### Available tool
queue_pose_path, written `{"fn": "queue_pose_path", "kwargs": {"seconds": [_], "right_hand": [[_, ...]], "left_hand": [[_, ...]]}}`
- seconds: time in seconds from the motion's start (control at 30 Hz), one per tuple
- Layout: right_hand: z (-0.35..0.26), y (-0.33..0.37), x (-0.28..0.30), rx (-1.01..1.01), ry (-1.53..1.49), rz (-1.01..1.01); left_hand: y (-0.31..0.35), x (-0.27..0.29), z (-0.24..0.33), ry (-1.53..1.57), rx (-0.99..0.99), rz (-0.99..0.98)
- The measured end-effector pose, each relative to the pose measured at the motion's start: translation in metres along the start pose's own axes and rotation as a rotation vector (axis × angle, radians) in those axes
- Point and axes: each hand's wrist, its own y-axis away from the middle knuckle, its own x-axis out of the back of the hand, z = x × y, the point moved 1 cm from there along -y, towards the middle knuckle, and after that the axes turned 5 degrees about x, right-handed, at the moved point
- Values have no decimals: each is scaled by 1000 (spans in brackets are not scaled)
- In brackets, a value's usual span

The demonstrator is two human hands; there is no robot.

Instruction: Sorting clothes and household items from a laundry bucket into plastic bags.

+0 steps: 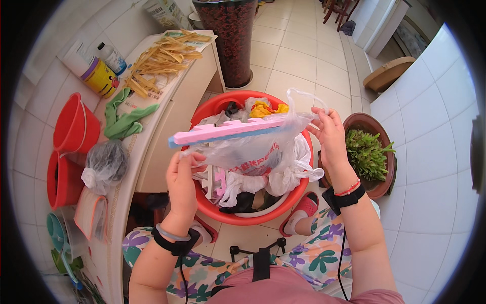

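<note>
I hold a clear plastic bag [260,152] with red print stretched between both hands, above a red basin [248,219]. My left hand [183,175] is closed in a pinch on the bag's lower left edge. Near the bag's handles, my right hand [326,133] grips the gathered film, and one handle loop sticks up. Long pink strips [228,129] with notched edges and a blue strip [174,142] lie along the top of the bag; whether they are fully inside is unclear. Crumpled white bags [286,181], a yellow bag [263,109] and a white notched piece [208,182] fill the basin.
On the left counter lie dried tan strips [167,58], a green cloth [124,116], red buckets [76,126] and a knotted bag with dark contents [106,167]. A tall dark red patterned pot [228,40] stands beyond the basin. A potted plant [367,154] is at right.
</note>
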Motion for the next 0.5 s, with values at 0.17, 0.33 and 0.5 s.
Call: {"fn": "queue_pose_path", "kwargs": {"seconds": [0.17,0.33,0.5], "right_hand": [[19,-7,27,-11,106,-127],[16,4,23,-17,321,-304],[13,13,25,-211,352,-255]], "left_hand": [[0,-2,-15,-136,190,-132],[1,2,-21,-147,165,-120],[2,7,-20,-343,242,-179]]}}
